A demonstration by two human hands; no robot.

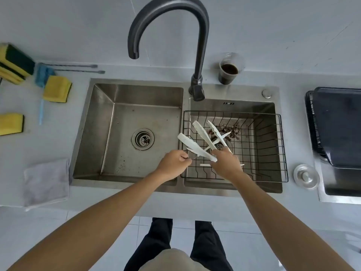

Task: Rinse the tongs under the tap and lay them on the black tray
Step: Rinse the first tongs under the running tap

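Two pairs of white plastic tongs are held over the wire basket [273, 145] in the right basin. My right hand [227, 164] grips the upper pair [202, 133], whose arms fan up and left. The lower pair [192, 146] points left over the divider, its hinge end against my right thumb. My left hand [172, 165] is curled shut at the basket's left rim, pinching something thin that I cannot make out. The dark tap [201, 45] arches over the left basin [121, 118]; no water runs. The black tray [338, 124] lies on a rack at the far right.
Brown food scraps lie in the right basin under the basket. A plastic cup of dark liquid [230, 70] stands behind the sink. Yellow sponges [56, 89] and brushes sit at the left, with a grey cloth [46, 181] at the front left. A metal drain lid [305, 176] rests beside the tray.
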